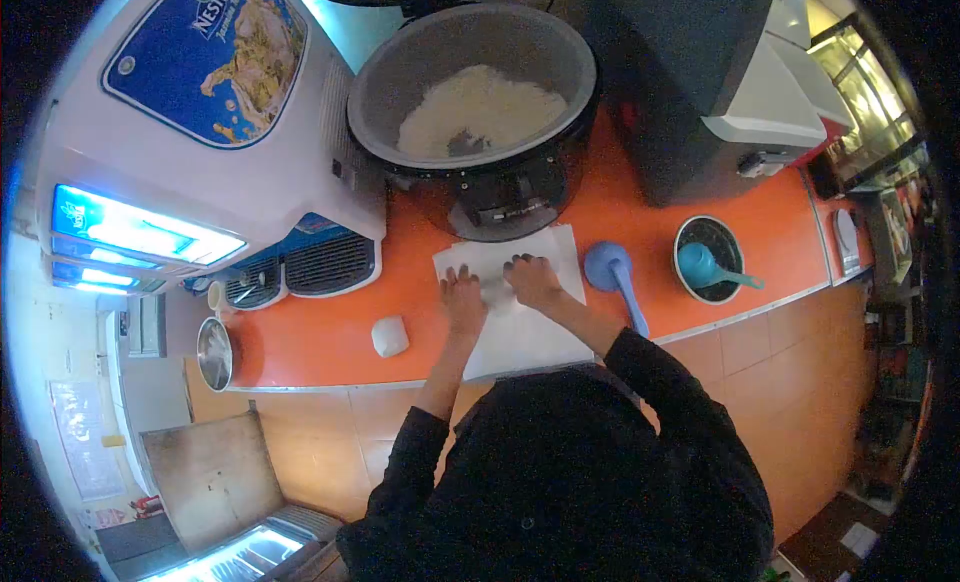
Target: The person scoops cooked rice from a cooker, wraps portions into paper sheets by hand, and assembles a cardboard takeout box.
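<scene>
White paper (520, 337), lying flat, uneven far edge, on orange counter (655, 242)

So the room's pretty cramped. Main furniture is a bright orange desk (300, 340) with a pale strip along its edge, cutting right across the place. Floor (790, 412) is big tan tiles, glowing kinda orange, and you can see the grout lines on the right.

Over on the left there's a whitish wall (35, 352) with a pale poster (90, 432), plus a scuffed grey-brown panel (205, 462) low down. Bottom left is a lit-up unit (235, 557) throwing cold bluish-white light. Right side's way warmer: a yellowish glowing glass panel (860, 77) up top, then dark shelving (890, 312) crammed with stuff too dim to make out.
</scene>
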A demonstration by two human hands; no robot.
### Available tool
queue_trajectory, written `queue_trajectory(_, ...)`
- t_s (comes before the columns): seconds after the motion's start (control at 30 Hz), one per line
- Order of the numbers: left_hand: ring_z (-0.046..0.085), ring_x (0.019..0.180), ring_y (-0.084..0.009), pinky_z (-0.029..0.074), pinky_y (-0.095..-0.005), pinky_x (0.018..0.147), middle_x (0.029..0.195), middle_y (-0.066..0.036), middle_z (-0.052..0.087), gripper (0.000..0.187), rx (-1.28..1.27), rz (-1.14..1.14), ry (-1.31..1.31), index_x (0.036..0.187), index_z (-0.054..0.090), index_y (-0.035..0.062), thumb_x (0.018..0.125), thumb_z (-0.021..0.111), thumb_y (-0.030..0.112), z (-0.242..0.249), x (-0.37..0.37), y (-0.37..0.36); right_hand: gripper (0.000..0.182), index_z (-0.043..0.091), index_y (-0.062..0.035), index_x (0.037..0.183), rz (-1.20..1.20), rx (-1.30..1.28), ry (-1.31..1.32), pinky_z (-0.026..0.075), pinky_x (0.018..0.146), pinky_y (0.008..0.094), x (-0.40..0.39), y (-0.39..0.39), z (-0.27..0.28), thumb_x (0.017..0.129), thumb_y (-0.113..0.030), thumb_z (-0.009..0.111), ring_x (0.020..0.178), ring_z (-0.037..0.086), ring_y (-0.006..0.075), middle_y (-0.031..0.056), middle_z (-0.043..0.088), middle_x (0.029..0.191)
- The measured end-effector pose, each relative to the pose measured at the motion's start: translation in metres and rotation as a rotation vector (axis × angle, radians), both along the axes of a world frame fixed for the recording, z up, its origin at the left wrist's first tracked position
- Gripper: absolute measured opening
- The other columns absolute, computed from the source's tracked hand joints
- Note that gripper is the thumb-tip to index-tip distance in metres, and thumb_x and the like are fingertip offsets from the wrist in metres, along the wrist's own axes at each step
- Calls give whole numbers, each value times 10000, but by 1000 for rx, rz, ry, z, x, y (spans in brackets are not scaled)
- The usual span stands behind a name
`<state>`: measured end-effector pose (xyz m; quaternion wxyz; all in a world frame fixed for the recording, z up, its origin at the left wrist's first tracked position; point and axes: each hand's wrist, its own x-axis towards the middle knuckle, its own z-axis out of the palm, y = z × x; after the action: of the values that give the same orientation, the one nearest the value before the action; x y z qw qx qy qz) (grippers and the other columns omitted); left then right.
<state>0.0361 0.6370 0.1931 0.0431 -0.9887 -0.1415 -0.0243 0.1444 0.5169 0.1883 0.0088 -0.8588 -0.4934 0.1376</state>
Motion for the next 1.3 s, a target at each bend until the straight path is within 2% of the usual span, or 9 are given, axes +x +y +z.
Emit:
queue_trajectory(0.13,518,1077,-335,469,-393,867,1117,-155,564,197,-349,193,176,863,619,2,695,667,91,-32,-15,-6,311,573,-2,1043,-104,317,13,545,681,389,-26,-29,-39,744,-86,574,957,586,280,125,584,988)
queue_trajectory(0.37,422,1174,-376,376,-424,983,1286,-239,398,610,-460,95,-376,1376,343,-25,833,574,131,-67,-62,-52,426,492,85,1179,-221,675,30,490,818,417,-61,-50,-45,774,-43,524,1012,510,331,185,473,1096)
queue_trajectory(0.5,408,1230,-275,291,-386,1052,1332,-138,437,575,-1135,367,-550,1339,390,-23,868,585,244,-49,-51,-52,535,457,44,1277,-212,857,186,441,910,424,-61,-50,-22,749,-9,523,1068,478,365,200,458,1162)
queue_trajectory(0.57,434,1208,-221,306,-367,1043,1274,-91,492,521,-1983,266,-663,1322,425,30,891,565,288,-6,-49,-41,566,452,25,1297,-208,979,182,435,929,422,-60,-45,-2,737,-3,530,1081,482,371,200,469,1181)
queue_trajectory(0.6,451,1195,-189,322,-355,1031,1222,-57,526,440,-1875,385,-779,1273,466,55,910,543,293,-53,-66,-33,574,454,2,1310,-108,955,74,426,952,413,-56,-40,6,741,-4,534,1132,477,357,185,471,1233)
queue_trajectory(0.7,448,1186,-199,356,-351,995,1260,-71,455,452,-2171,470,-831,1293,420,43,916,561,250,-15,-64,-24,566,468,-34,1318,120,902,-30,408,995,397,-52,-32,19,756,-7,532,1230,453,307,143,466,1324)
queue_trajectory(0.83,480,1136,-178,377,-317,961,1223,-66,477,473,-1879,480,-706,1281,423,56,891,601,257,22,-55,-27,520,485,-65,1309,331,779,-155,376,1047,378,-58,-22,26,792,-20,509,1324,386,210,72,422,1415)
queue_trajectory(1.2,530,1082,-171,405,-317,933,1177,-41,541,444,-2141,873,-504,1264,441,55,886,602,224,83,-86,-20,563,459,-34,1309,334,794,-11,334,1086,400,-65,-20,52,751,-36,528,1313,391,257,109,420,1406)
queue_trajectory(1.3,534,1094,-180,408,-339,956,1197,-45,535,406,-2239,659,-730,1245,456,34,919,576,243,53,-85,-20,471,499,-32,1270,415,816,-13,365,1064,386,-73,-12,57,800,-51,508,1282,438,241,95,467,1374)
